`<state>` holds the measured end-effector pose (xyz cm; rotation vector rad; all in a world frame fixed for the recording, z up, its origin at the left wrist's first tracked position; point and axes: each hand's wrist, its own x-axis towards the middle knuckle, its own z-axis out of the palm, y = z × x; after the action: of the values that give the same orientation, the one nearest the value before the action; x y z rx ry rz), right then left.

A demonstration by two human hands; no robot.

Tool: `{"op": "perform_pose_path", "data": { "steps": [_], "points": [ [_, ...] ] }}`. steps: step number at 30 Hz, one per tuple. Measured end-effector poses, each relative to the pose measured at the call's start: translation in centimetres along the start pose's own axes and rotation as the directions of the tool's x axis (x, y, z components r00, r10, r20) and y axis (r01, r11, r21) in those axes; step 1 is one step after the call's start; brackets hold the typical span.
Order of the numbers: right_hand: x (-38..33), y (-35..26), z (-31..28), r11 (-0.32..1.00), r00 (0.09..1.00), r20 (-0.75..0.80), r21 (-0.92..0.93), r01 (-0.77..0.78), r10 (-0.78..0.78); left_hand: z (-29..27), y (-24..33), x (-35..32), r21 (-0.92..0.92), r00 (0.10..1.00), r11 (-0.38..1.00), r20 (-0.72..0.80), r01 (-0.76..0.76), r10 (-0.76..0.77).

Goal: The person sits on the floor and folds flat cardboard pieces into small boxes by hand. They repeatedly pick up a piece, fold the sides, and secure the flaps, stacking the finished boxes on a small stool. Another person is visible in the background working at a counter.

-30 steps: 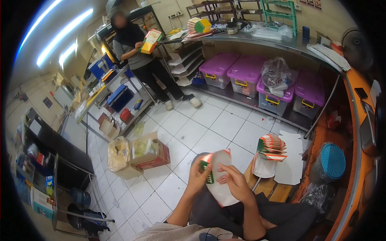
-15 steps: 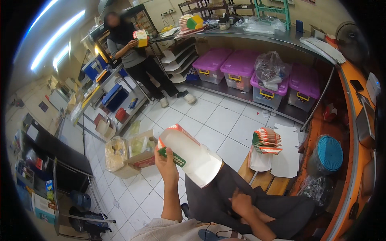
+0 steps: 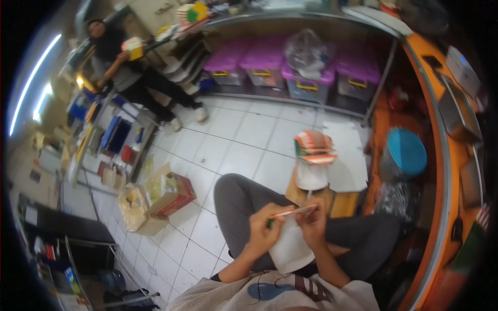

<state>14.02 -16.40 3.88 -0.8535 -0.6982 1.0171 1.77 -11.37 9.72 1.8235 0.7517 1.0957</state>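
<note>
A seated person's left hand (image 3: 262, 228) and right hand (image 3: 313, 224) meet over the lap, both closed on a flat white paper carton (image 3: 290, 243) with a red-and-green printed edge. The left fingers curl around the carton's left top corner, thumb pressed on the front; the right fingers pinch the top edge from the other side. The carton hangs from that edge down over the person's dark grey trousers (image 3: 244, 194), its white face turned up toward the camera.

Just beyond the carton, a stack of similar flat cartons (image 3: 313, 150) rests on a low wooden stool (image 3: 332, 199), with white sheets (image 3: 346, 158) lying beside it. Right of the carton and a little farther off stands a blue plastic stool (image 3: 406, 153) under the curved orange counter (image 3: 441, 171). Left of the carton, on the white tiled floor (image 3: 233, 140), sits an open cardboard box (image 3: 168, 193) with a clear bag (image 3: 130, 205) just beside it.

Far beyond the carton, purple-lidded storage bins (image 3: 259, 65) line the space beneath a metal counter (image 3: 290, 20). At far left, well apart from the carton, another person (image 3: 124, 72) in dark clothes stands holding a small yellow box (image 3: 134, 49) near cluttered shelves.
</note>
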Motion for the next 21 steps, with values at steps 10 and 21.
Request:
{"op": "perform_pose_path", "data": {
  "steps": [10,21],
  "points": [
    [-1.3,-0.7,-5.8,0.710,0.927,-0.002,-0.642,-0.289,0.375,1.4,-4.6,1.6,-0.575,0.970,0.786,0.207,0.226,-0.128],
    [9.7,3.2,-12.9,0.657,0.931,-0.059,-0.725,0.209,-0.361,5.3,-14.5,16.8,0.254,0.936,0.957,0.349,-0.138,0.042]
  ]
}}
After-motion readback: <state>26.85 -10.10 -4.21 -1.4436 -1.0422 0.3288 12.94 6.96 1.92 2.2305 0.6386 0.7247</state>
